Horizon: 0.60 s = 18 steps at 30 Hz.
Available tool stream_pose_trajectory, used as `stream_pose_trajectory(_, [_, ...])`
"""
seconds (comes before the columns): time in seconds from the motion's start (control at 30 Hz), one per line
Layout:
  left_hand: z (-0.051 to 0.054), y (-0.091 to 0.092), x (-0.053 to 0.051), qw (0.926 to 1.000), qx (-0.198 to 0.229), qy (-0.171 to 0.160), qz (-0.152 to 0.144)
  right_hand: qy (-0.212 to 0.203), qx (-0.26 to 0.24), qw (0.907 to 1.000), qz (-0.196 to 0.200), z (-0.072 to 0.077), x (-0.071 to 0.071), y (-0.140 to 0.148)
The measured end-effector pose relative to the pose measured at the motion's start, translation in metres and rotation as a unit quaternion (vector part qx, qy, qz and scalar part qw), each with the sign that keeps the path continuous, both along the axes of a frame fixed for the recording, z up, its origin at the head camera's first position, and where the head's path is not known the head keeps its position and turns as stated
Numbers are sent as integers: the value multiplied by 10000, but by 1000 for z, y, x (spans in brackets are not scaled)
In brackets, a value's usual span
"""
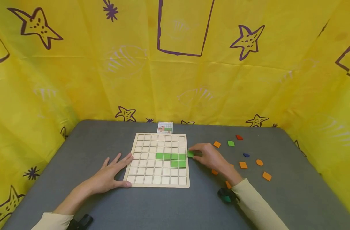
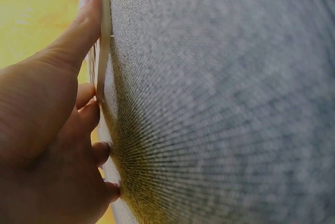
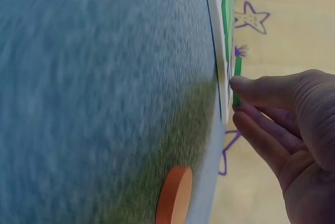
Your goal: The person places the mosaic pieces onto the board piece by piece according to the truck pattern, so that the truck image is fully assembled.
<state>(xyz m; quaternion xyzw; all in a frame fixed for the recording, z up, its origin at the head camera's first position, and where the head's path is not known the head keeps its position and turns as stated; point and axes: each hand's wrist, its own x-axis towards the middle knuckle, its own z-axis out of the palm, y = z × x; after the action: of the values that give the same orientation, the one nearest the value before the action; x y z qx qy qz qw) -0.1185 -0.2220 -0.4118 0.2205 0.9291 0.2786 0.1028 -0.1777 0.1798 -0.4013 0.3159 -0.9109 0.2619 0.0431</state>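
A wooden grid board (image 1: pixel 144 185) lies on the grey table, with several green squares (image 1: pixel 174 156) set in two of its rows toward the right. My left hand (image 1: pixel 106 177) rests spread at the board's left edge, thumb and fingertips touching the frame; the left wrist view shows that hand (image 2: pixel 47 109) against the board's side (image 2: pixel 104 30). Just off the board's right edge, my right hand (image 1: pixel 209 156) pinches a green square (image 1: pixel 190 154). The right wrist view has this hand (image 3: pixel 293 114) holding the green piece (image 3: pixel 238 67) between thumb and fingers.
A small picture card (image 1: pixel 165 127) lies behind the board. To the right are scattered a green square (image 1: pixel 231 143), a red piece (image 1: pixel 239 137), a blue piece (image 1: pixel 246 155) and several orange pieces (image 1: pixel 267 176). A yellow patterned curtain (image 1: pixel 169 80) surrounds the table's back and sides.
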Motion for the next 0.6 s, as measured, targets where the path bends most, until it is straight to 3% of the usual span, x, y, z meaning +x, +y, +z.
stream_pose_trajectory(0.17, [1,0,0,10000,36,23,-20,172,-2,9997,171,1,1,-8])
stream_pose_trajectory(0.6, [0,1,0,10000,37,-17,-1,-203,-128,9988,419,3,6,-35])
